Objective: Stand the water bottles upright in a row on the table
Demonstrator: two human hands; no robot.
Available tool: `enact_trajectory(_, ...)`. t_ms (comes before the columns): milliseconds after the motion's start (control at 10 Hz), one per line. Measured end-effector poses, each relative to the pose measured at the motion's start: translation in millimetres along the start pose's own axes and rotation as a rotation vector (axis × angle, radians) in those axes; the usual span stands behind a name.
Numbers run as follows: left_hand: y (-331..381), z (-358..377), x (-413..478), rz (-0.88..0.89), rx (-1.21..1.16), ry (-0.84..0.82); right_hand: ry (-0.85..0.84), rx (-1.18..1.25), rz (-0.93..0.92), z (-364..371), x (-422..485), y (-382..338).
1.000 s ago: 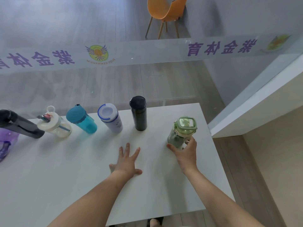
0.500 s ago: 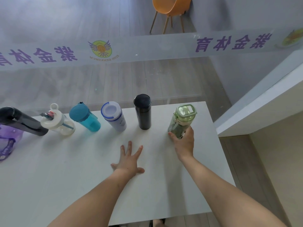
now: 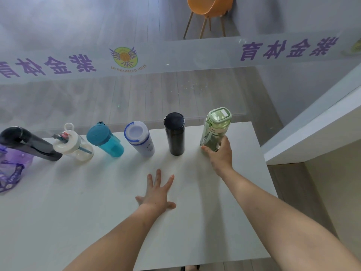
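Observation:
Several bottles stand upright in a row along the far edge of the white table (image 3: 97,222). My right hand (image 3: 219,155) grips the lower part of the green bottle (image 3: 214,128) at the right end of the row. Left of it stand a black flask (image 3: 174,133), a white bottle with a blue ring (image 3: 139,138), a teal bottle (image 3: 104,139), a clear bottle with a white loop lid (image 3: 73,143), a dark grey bottle (image 3: 27,142) and a purple bottle (image 3: 11,165) cut off at the left edge. My left hand (image 3: 158,192) lies flat on the table, fingers spread.
A glass wall (image 3: 175,90) with purple lettering rises right behind the table's far edge. An orange chair (image 3: 209,8) stands beyond the glass. A white ledge (image 3: 312,124) runs along the right, past the table's right edge.
My right hand has slid the green bottle away from me, up to the far edge in line with the black flask. The left hand has stayed flat on the table.

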State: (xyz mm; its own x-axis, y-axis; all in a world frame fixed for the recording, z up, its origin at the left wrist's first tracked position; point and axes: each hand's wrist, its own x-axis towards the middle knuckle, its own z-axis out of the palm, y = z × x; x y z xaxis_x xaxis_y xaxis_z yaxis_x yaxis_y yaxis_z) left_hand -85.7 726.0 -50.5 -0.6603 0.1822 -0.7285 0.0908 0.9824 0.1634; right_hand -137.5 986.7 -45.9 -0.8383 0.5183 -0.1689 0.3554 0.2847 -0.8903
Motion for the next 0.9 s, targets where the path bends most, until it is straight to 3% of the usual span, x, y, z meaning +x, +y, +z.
enact_trajectory(600,3,-3,-7,0.019,-0.012,-0.003,-0.009,0.106,0.095,6,1,-7)
enact_trajectory(900,1,-3,-5,0.020,-0.025,0.004,-0.041,0.096,0.046,-6,-16,-11)
